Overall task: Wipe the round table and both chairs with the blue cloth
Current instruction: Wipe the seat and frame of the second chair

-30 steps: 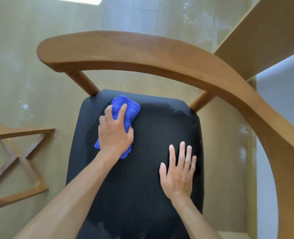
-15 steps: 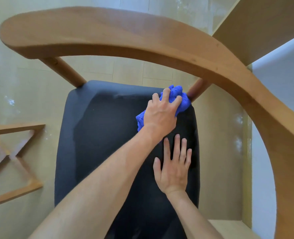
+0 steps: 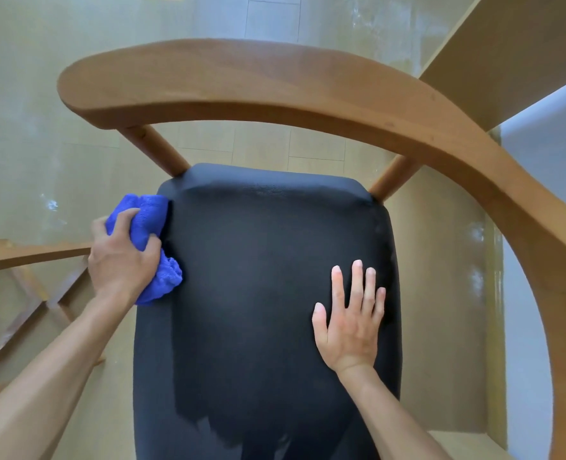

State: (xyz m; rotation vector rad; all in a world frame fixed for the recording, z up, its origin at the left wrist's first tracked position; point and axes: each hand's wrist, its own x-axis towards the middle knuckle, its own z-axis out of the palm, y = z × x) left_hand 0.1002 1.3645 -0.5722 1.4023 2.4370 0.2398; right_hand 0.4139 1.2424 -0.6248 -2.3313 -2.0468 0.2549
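The left hand [image 3: 122,260] is clenched around the bunched blue microfibre cloth [image 3: 148,227], pressing it against the left edge of the black padded chair seat [image 3: 258,293], near the back left corner. The right hand [image 3: 349,322] lies flat with fingers straight and spread on the right part of the seat, holding nothing and apparently steadying the chair.

The seat's long axis runs away from the person toward the curved light-brown wooden backrest rail [image 3: 275,88], which arches above the seat's far end on two slanted wooden spindles. The cloth lies left of the seat's middle, so the left hand alone can carry it; a stroke along that edge toward the person, or up to the rail, seems the likely next reach.

A dull, streaky patch at the seat's near end looks unwiped. Part of another wooden frame [image 3: 26,257] shows on the tiled floor to the left. No brands, labels or readable writing appear anywhere.
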